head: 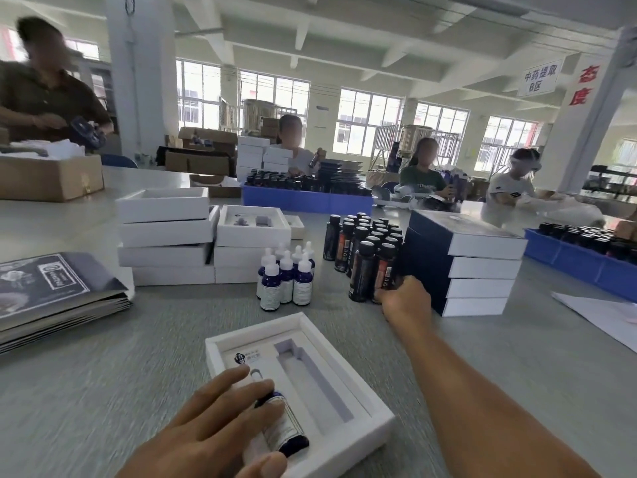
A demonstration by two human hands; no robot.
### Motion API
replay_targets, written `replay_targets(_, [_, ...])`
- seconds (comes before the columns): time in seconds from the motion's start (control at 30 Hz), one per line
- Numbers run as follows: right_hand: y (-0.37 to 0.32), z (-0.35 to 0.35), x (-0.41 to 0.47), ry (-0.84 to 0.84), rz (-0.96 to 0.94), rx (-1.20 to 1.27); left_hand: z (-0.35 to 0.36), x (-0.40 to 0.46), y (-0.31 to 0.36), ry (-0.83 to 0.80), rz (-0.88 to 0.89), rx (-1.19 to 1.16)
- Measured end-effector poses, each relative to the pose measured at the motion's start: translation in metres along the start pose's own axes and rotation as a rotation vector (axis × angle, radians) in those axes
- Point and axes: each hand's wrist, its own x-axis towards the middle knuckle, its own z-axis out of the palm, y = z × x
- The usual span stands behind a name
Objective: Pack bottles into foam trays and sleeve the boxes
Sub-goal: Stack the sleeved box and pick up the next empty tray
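Left hand [210,432]: fingers straight, slightly spread, pressing dropper bottle [284,426] flat into left slot of foam tray [358,384] in open white box on table [103,391]; right slot vacant. Right hand [405,300]: fingers curled round dark bottle [386,270] at front of dark bottle cluster [368,236], beside sleeved box stack [482,270]. Standing dropper bottles [286,274] behind tray.
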Motion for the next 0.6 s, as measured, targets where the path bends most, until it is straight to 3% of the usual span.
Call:
replay_targets(0.17, [0.002,-0.01,-0.009,-0.053,0.0,0.01,-0.004,0.0,0.006,-0.041,-0.048,0.058])
replay_targets(0.3, [0.0,-0.012,-0.01,-0.134,-0.007,0.06,-0.006,0.005,0.004,-0.069,0.017,0.118])
replay_targets(0.53, [0.0,-0.005,-0.015,-0.076,-0.073,0.003,-0.003,0.01,0.003,0.083,0.116,0.083])
replay_targets(0.6, [0.002,-0.006,-0.016,-0.075,-0.083,-0.009,-0.004,0.011,0.001,0.042,0.128,0.108])
